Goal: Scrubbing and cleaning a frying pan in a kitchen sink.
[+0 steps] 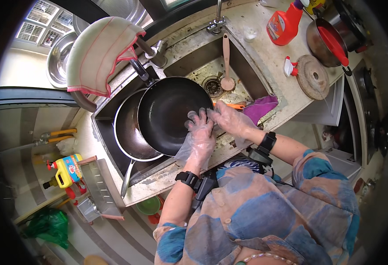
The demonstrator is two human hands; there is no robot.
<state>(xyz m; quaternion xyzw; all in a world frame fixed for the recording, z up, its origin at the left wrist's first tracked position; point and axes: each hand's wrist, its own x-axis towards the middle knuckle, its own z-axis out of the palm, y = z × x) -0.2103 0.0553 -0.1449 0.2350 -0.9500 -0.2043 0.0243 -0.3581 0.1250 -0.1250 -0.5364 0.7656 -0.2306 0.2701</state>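
Observation:
My left hand (202,137) wears a clear plastic glove, and its fingers spread over the near right rim of a black wok (172,112). Beside it, my right hand (232,121) is gloved too, with fingers curled close to the left thumb; whether they pinch the glove film is hidden. The wok rests tilted on a white-rimmed frying pan (131,132) over the left sink basin (104,132). An orange handle (235,106) pokes out behind my right hand, near a purple cloth (262,107) on the sink edge.
In the right basin (250,63) a ladle-shaped utensil (226,63) leans by the drain. A towel (98,56) drapes over a pipe at the back left. On the right counter stand a red spray bottle (283,25), a spray head (290,67), a round board (313,78) and a pot (325,43).

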